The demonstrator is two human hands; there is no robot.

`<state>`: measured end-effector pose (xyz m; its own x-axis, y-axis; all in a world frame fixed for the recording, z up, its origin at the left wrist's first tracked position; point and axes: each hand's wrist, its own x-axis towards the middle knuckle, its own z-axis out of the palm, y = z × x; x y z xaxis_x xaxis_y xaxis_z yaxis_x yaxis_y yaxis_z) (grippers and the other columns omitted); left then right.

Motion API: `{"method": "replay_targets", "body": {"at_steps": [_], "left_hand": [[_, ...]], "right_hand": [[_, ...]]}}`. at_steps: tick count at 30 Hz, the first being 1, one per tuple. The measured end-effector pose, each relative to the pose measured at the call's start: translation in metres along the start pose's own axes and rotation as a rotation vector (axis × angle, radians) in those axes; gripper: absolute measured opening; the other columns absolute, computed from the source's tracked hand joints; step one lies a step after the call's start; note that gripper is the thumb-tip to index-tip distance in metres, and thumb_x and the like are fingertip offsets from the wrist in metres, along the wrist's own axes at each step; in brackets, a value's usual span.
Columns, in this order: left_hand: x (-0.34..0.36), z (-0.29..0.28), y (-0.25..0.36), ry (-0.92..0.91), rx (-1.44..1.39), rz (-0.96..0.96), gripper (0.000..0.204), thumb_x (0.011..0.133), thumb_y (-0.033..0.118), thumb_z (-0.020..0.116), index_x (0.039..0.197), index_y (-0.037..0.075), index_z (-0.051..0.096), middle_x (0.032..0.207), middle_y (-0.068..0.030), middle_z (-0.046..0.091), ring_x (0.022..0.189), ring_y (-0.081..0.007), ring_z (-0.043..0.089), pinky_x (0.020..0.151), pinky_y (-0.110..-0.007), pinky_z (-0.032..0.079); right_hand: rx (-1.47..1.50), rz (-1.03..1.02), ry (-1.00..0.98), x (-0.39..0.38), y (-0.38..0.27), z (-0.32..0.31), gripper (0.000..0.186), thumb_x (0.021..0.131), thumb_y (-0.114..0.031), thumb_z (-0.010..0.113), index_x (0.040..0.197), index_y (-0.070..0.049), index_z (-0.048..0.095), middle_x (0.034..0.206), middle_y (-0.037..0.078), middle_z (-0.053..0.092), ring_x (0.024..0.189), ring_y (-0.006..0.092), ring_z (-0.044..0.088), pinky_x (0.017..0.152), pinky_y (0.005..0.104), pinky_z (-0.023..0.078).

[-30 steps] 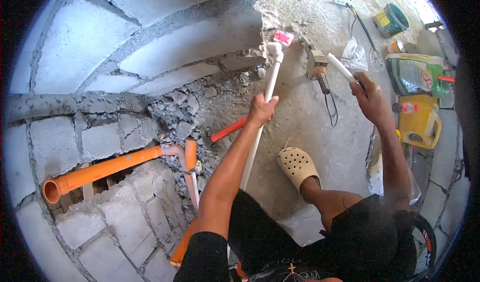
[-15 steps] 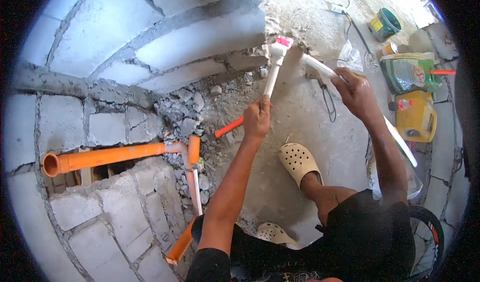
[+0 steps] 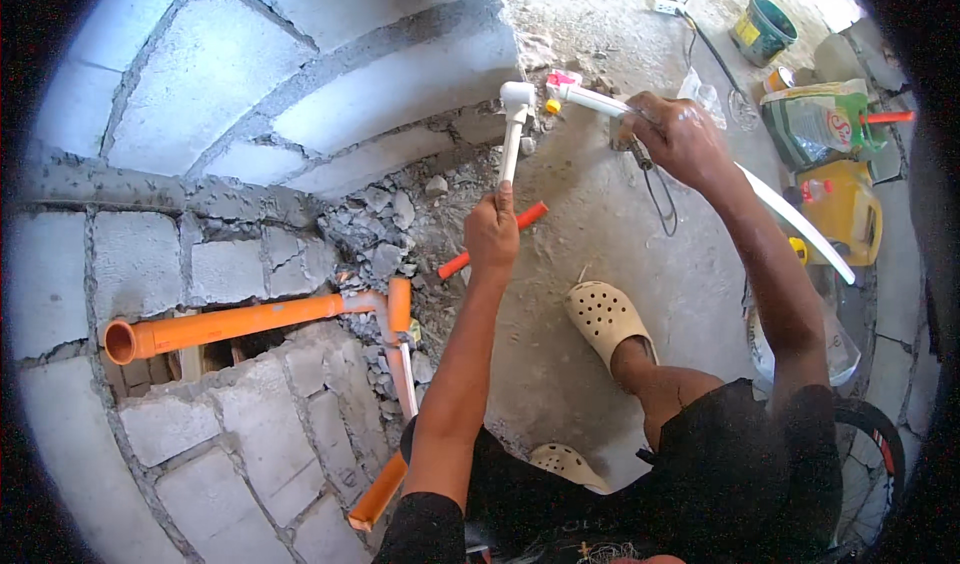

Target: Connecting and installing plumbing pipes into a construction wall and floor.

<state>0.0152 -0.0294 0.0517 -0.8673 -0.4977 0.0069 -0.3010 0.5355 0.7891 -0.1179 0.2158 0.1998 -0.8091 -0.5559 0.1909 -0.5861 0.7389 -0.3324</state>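
grey block wall (image 3: 300, 114) fills your left, with an orange pipe (image 3: 240, 322) lying in a gap in it. your right hand (image 3: 685, 139) is wrapped around a long white pipe (image 3: 790, 219) that runs from behind your forearm up through the fist, its pink-tipped end poking out just past the fingers. your left hand (image 3: 492, 239) is closed on a short white pipe (image 3: 511, 149), held upright, its elbow fitting (image 3: 517, 95) above the fingers, near the long pipe's tip, not touching. beige clog (image 3: 605, 319) on the floor between your arms.
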Motion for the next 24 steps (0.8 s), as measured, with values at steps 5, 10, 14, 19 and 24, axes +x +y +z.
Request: {"method": "replay_targets", "body": {"at_steps": [5, 10, 14, 19, 24], "left_hand": [[0.009, 0.037, -0.015, -0.036, 0.12, -0.031, 0.063, 0.1, 0.054, 0.041, 0.082, 0.0, 0.066, 0.075, -0.0245, 0.065, 0.076, -0.0448, 0.064, 0.066, -0.053, 0.048], [0.036, 0.033, 0.016, -0.135, 0.083, -0.104, 0.068, 0.1, 0.056, 0.036, 0.079, -0.001, 0.067, 0.073, -0.0248, 0.066, 0.075, -0.0452, 0.065, 0.066, -0.054, 0.048], [0.056, 0.041, 0.023, -0.011, 0.125, 0.007, 0.072, 0.099, 0.058, 0.037, 0.075, -0.003, 0.065, 0.065, -0.025, 0.062, 0.072, -0.0463, 0.064, 0.063, -0.055, 0.046], [0.052, 0.045, 0.022, -0.031, -0.031, 0.028, 0.073, 0.099, 0.06, 0.038, 0.074, -0.003, 0.064, 0.062, -0.0243, 0.059, 0.065, -0.0448, 0.06, 0.058, -0.054, 0.04], [0.065, 0.04, 0.007, -0.006, -0.038, 0.017, 0.074, 0.097, 0.063, 0.04, 0.078, -0.003, 0.068, 0.064, -0.0232, 0.061, 0.065, -0.0443, 0.061, 0.059, -0.053, 0.042]], "right_hand": [[0.006, -0.014, -0.01, 0.011, 0.025, 0.02, 0.02, 0.092, -0.024, 0.06, 0.095, -0.005, 0.063, 0.075, 0.021, 0.064, 0.073, 0.0404, 0.064, 0.066, 0.049, 0.048], [0.012, -0.027, -0.008, 0.027, 0.046, 0.014, 0.023, 0.095, -0.027, 0.059, 0.097, -0.004, 0.063, 0.074, 0.021, 0.063, 0.07, 0.0397, 0.062, 0.064, 0.0464, 0.048], [-0.028, -0.063, 0.045, 0.044, 0.069, 0.015, 0.025, 0.095, -0.029, 0.059, 0.098, -0.005, 0.064, 0.074, 0.019, 0.062, 0.072, 0.0392, 0.062, 0.067, 0.0463, 0.048], [-0.107, -0.099, 0.023, 0.059, 0.068, 0.023, 0.027, 0.095, -0.033, 0.058, 0.098, -0.007, 0.064, 0.076, 0.019, 0.064, 0.075, 0.0394, 0.063, 0.067, 0.0479, 0.049], [-0.071, -0.023, 0.04, 0.052, 0.067, 0.021, 0.032, 0.094, -0.039, 0.055, 0.099, -0.008, 0.062, 0.078, 0.021, 0.066, 0.077, 0.042, 0.064, 0.068, 0.0519, 0.05]]}}
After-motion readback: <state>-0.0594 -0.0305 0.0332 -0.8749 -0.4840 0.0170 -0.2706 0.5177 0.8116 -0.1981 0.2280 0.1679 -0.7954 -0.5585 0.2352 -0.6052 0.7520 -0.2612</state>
